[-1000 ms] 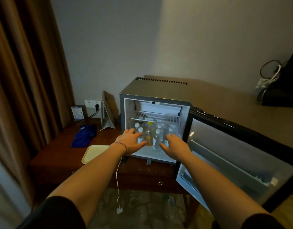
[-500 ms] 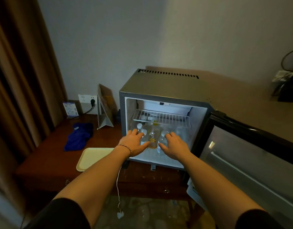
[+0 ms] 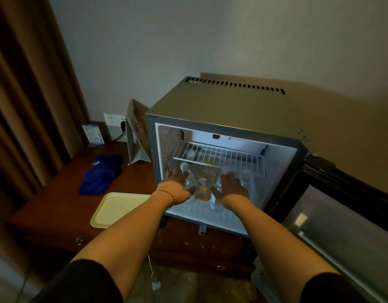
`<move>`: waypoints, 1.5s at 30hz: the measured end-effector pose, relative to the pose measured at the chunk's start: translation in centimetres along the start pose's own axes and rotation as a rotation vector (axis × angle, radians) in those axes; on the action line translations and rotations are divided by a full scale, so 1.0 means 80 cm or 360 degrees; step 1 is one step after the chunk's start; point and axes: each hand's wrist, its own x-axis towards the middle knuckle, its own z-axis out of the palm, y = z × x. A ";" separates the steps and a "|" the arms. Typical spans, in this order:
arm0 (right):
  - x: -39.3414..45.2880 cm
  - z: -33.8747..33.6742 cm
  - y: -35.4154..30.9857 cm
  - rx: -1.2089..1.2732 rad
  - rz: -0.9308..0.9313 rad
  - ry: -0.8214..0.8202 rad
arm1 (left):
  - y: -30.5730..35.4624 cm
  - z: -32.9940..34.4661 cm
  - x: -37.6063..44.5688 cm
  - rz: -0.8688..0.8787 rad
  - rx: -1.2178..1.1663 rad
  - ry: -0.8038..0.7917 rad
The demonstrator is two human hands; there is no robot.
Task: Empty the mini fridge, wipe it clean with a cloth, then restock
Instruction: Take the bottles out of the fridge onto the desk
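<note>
Both grips are released, fingers spread: the left hand (image 3: 177,186) and right hand (image 3: 231,188) flank the upright orange-labelled bottle (image 3: 204,184) on the mini fridge (image 3: 221,106) floor, which stands directly between them, equally near each, neck pointing up

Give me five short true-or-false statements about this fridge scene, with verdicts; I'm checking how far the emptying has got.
1. The mini fridge door stands open. True.
2. The bottles have already been moved onto the tray. False: they stand on the fridge floor, under the wire shelf; nothing lies on the tray.
3. Both hands reach into the fridge, the left hand and right hand on either side of the orange-labelled bottle. True.
4. The blue cloth is in the right hand. False: it lies on the wooden table, left of the fridge.
5. The tray sits on top of the fridge. False: it rests on the table beside it.
</note>
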 end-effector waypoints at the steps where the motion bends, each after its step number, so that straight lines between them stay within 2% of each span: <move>1: 0.005 0.003 0.002 0.0013 0.0001 0.0010 | 0.002 0.003 0.004 0.0005 -0.0006 0.0003; 8: 0.034 0.015 0.012 0.0109 0.0005 0.0076 | 0.002 0.012 0.042 0.0097 -0.0062 0.0080; 14: 0.048 0.018 0.020 0.0248 -0.0014 0.0035 | -0.005 0.013 0.060 0.0174 -0.0151 -0.0115; 19: 0.051 0.024 0.015 0.0293 -0.0016 -0.0010 | -0.007 0.016 0.068 0.0169 -0.0224 -0.0111; 29: 0.042 0.011 -0.015 0.0343 -0.0121 0.0031 | 0.000 0.006 0.048 0.0101 -0.0316 0.0024; 36: 0.022 -0.001 -0.059 0.0272 -0.0206 -0.0102 | -0.008 -0.014 -0.002 0.0022 -0.0385 0.0086; 45: -0.014 -0.005 -0.135 0.0444 -0.0688 0.0007 | -0.068 -0.035 -0.089 -0.0235 -0.0409 0.0302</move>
